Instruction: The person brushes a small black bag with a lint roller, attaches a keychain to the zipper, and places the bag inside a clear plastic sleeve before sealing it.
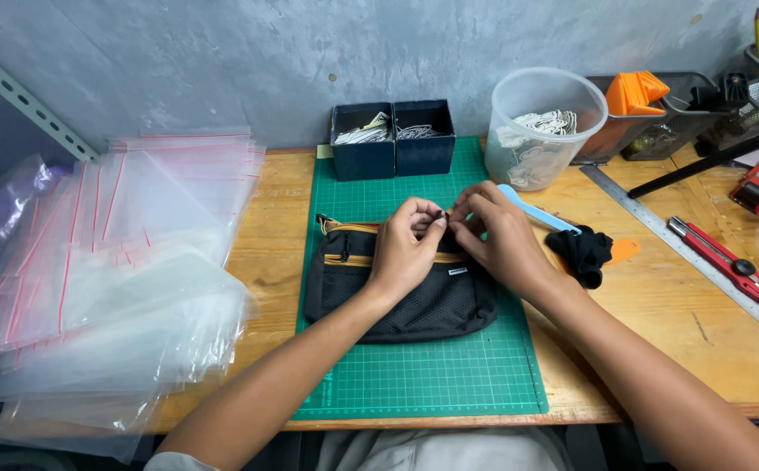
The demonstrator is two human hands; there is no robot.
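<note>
Two hands are meeting at the top edge of a black pouch [397, 292] lying on the green cutting mat [432, 375]. Left hand [406, 249] is resting on the pouch, fingertips pinching something small and dark near the zipper; right hand [497, 235] is pinching the same spot from the other side. What the small part is, cannot tell. Judging the step: fingers should be keeping a tight pinch close to the tips, left palm pressing the pouch flat so it is not sliding. Blue-handled tool [541, 214] and black cloth [584, 253] are lying just beside the right hand.
</note>
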